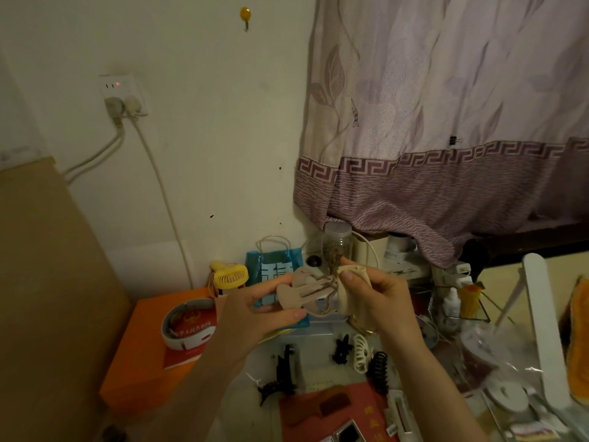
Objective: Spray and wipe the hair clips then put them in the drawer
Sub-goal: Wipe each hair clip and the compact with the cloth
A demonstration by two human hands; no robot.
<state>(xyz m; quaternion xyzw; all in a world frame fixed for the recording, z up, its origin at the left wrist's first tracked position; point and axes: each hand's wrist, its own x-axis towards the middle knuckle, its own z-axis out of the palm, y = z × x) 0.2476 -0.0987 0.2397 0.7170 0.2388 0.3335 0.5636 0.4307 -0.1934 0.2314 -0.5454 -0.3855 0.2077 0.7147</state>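
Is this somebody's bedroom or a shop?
Most likely a bedroom corner at home, not a shop. A purple curtain hangs over a cluttered table strewn with hair clips, and plugs fill a wall socket.

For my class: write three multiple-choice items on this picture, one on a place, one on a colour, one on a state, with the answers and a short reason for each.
1. Where does the small yellow fan stand?
A. left of the left hand
B. on the curtain
C. in the right hand

2. What colour is the hair clip being held?
A. black
B. beige
C. blue

3. What is the right hand doing?
A. resting flat
B. pinching a cloth against the clip
C. holding a spray bottle

Answers: 1 A, it stands beside the left hand, near the wall. 2 B, it shows pale beige. 3 B, thumb and fingers pinch the cloth.
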